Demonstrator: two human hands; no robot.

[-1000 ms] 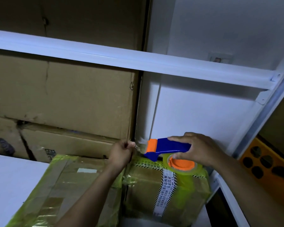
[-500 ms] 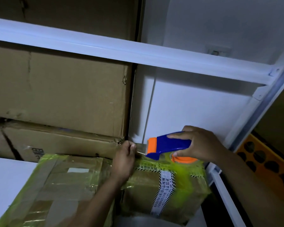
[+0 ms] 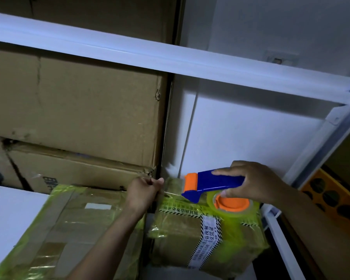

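Tape dispenser (image 3: 214, 183) — blue, orange-tipped

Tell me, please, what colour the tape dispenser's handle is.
The handle is blue, seen best in the head view.

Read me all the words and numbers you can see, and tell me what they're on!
"前视频" and "收凭证": on the striped white tape running down the right box; its smaller print is unreadable.
Black characters on the strip across that box's top edge: too blurred to read.
Dark print on the brown carton behind: partly hidden, unreadable.
White label on the left box: no readable text.
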